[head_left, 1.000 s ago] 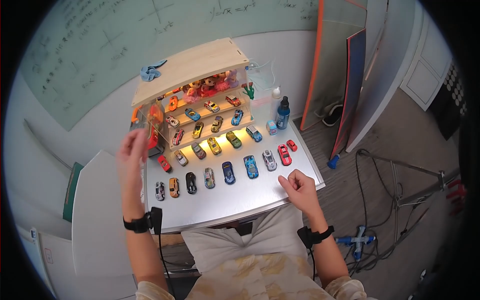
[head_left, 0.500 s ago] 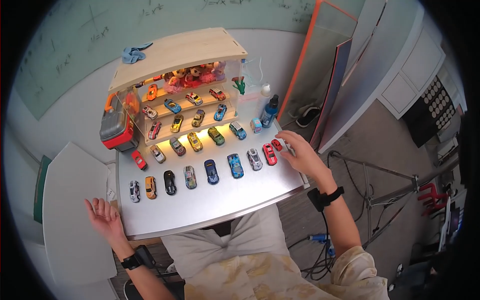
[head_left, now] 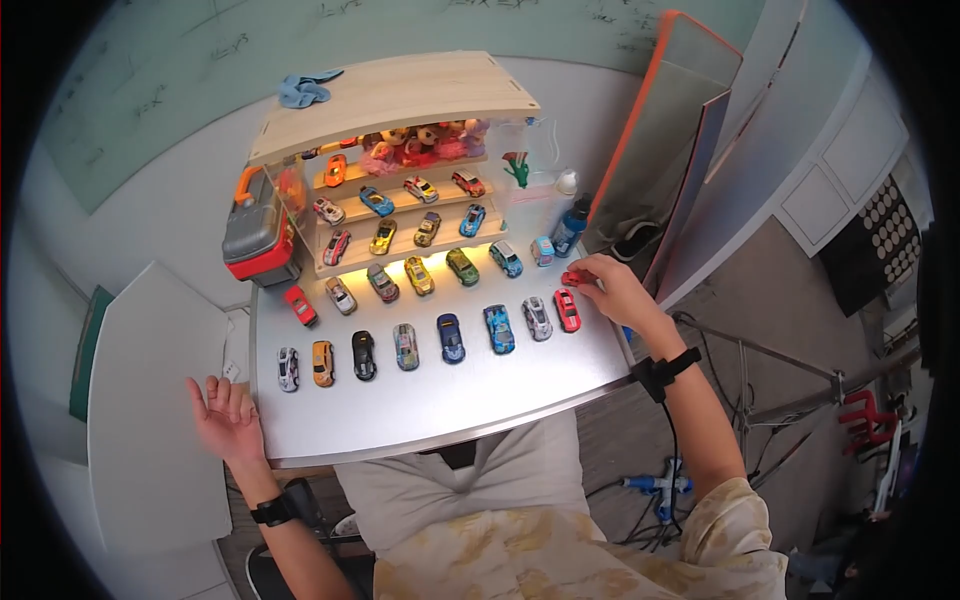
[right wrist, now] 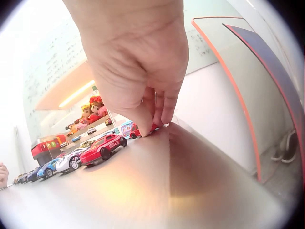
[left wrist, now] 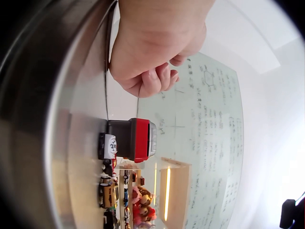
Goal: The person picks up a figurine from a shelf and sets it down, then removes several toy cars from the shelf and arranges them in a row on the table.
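Note:
At the right edge of the table, my right hand [head_left: 625, 295] reaches down and pinches a small red toy car [head_left: 573, 279] between thumb and fingers. The fingers partly cover that car in the right wrist view. Just in front of it sits a larger red toy car [head_left: 567, 310], the end of a front row that runs left past a silver car [head_left: 537, 318] and a dark blue car [head_left: 451, 339]. My left hand [head_left: 228, 418] lies palm up by the table's left edge, fingers loosely curled around nothing.
Behind the rows stands a lit wooden display shelf [head_left: 400, 95] with toy cars and dolls [head_left: 428, 138]. A grey and red toolbox [head_left: 262, 232] flanks it. Near the right hand are a pink and blue toy car [head_left: 542, 251] and a blue bottle [head_left: 571, 228].
My left hand has come down from the toolbox side to the table's left edge. My right hand has moved from the front right to the small red car and pinches it.

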`<action>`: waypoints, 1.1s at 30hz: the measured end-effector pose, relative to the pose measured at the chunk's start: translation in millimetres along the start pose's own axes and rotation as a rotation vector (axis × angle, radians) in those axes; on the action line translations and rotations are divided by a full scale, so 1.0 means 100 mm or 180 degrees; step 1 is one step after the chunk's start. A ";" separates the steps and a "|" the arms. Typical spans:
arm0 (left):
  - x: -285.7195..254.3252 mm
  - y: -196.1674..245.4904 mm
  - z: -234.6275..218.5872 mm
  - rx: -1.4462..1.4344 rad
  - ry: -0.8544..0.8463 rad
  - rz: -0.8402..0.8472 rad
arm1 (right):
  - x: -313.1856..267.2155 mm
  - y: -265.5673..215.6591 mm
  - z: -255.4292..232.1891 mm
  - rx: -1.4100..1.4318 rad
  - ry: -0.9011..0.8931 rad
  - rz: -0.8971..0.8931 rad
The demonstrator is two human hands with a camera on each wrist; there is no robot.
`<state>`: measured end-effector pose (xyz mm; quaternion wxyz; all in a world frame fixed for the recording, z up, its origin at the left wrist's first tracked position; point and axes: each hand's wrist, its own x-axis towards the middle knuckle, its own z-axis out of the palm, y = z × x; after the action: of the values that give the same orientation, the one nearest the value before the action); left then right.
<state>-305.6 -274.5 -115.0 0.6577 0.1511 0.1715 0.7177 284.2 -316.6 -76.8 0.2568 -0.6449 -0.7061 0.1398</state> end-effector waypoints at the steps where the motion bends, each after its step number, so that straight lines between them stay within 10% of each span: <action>1: 0.01 -0.01 -0.02 -0.0032 -0.0035 -0.0015 | 0.01 0.01 -0.01 0.0029 -0.0015 -0.0007; 10: 0.01 -0.02 0.09 0.0582 0.0008 -0.0082 | 0.11 -0.59 -0.37 0.1128 0.0684 -0.0165; 14: -0.06 0.02 0.71 0.2732 0.0339 0.0199 | 0.41 -0.85 -0.48 0.2816 0.0803 -0.0640; 19: 0.30 -0.04 1.12 0.5816 -0.0906 0.0540 | 0.84 -0.89 -0.27 0.5973 0.0232 -0.2095; 24: 0.63 -0.29 1.37 0.7125 -0.1977 0.0579 | 1.04 -0.75 0.03 0.6588 -0.0329 -0.2511; 33: 0.96 -0.63 1.30 0.7622 -0.2341 -0.0147 | 1.01 -0.68 0.25 0.6569 -0.0398 -0.1988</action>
<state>-200.8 -167.5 -27.4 0.1289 0.8415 0.5245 0.0151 210.3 -222.8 -43.4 0.6641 0.0996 -0.3927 0.6283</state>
